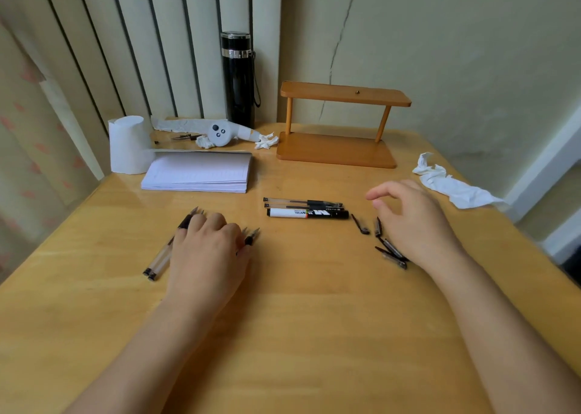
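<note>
Several uncapped clear pens [160,258] lie on the wooden table [298,287] under my left hand [209,250], whose curled fingers rest over them. Two capped gel pens [301,202] and a white-and-black marker [308,213] lie side by side in the middle. Several loose black pen caps [390,250] are scattered beside and partly under my right hand [412,221], which hovers with relaxed fingers and holds nothing.
A stack of lined paper [198,174], a tissue roll [129,144] and a black flask [239,80] stand at the back left. A small wooden shelf [339,124] sits at the back. Crumpled tissue [452,184] lies at the right edge.
</note>
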